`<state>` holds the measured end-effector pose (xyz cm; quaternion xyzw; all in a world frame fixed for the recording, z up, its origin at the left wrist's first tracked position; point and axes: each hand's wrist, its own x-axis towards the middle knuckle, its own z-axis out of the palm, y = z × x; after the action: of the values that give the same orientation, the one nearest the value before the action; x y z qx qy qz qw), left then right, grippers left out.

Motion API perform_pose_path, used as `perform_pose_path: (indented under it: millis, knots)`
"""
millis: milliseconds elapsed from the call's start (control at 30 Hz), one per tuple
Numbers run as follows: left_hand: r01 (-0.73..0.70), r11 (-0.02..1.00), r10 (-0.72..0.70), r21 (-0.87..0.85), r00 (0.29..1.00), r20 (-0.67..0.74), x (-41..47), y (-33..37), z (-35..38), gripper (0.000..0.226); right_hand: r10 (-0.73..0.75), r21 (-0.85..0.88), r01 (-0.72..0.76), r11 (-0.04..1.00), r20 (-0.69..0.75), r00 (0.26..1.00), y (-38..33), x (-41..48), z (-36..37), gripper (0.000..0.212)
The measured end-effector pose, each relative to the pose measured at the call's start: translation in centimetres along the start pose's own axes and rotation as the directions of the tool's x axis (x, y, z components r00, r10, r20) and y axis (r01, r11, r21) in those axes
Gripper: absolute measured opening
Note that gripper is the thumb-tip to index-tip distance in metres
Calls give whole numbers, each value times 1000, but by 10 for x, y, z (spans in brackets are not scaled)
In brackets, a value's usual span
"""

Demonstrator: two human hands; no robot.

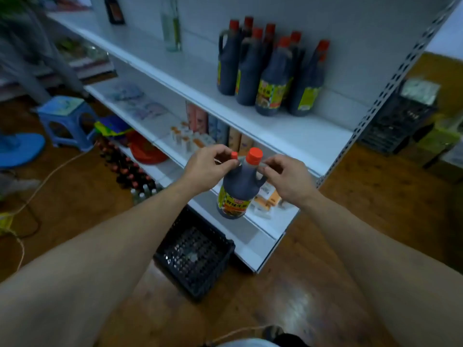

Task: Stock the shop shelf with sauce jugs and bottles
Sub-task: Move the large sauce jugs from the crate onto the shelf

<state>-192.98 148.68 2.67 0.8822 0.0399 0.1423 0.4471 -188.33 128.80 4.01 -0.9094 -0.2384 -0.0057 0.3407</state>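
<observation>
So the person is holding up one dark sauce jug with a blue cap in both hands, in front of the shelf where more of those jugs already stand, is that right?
Nearly. The cap is red, not blue, as the head view shows. The rest holds: the left hand and right hand hold one dark sauce jug near its neck, in front of the shelf where more jugs with the same red caps already stand.

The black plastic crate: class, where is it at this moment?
In the head view, the black plastic crate sits on the wooden floor, low and centre, against the shelf unit's bottom shelf, below the held sauce jug.
</observation>
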Motion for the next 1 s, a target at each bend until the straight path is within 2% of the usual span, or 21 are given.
perform_pose_path:
  millis: [233,400,700,833,933,1000]
  knots:
    - [-127,982,109,-142,986,-128,74,76,-23,8,-49,132,86,987,-261,964,-35,51,-83,18]
    - [-87,976,55,-201,986,-159,123,103,-6,6,-47,210,131,969,-365,930,-22,91,-109,15]
    - [-41,985,20,-170,992,-122,207,115,47,10,92,317,40,948,-392,915,41,160,-125,7]
    - [22,979,-43,-200,994,-104,229,106,71,5,73,254,28,967,-377,923,64,180,-125,10]
    - [5,985,-27,-172,992,-122,244,106,87,8,111,342,29,939,-382,917,75,187,-129,10]
    - [3,987,-28,-160,988,-152,249,104,92,12,143,447,11,894,-309,940,80,187,-127,11]
